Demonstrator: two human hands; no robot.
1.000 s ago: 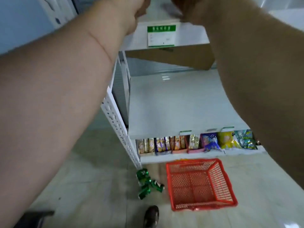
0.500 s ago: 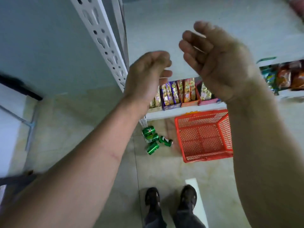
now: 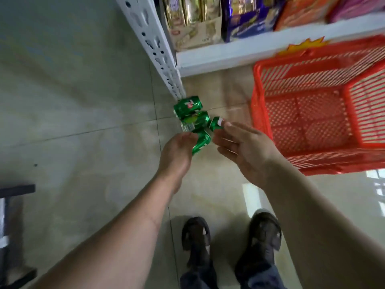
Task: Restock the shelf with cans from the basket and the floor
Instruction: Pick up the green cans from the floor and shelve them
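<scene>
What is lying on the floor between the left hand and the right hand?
In the head view, a green drink can lies between the left hand and right hand.

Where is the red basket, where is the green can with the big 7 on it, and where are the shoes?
red basket (image 3: pixel 256 105), head view, on its left rim.
green can with the 7 (image 3: pixel 188 104), head view, on its printed side.
shoes (image 3: pixel 195 232), head view, on the top of the left shoe.
</scene>
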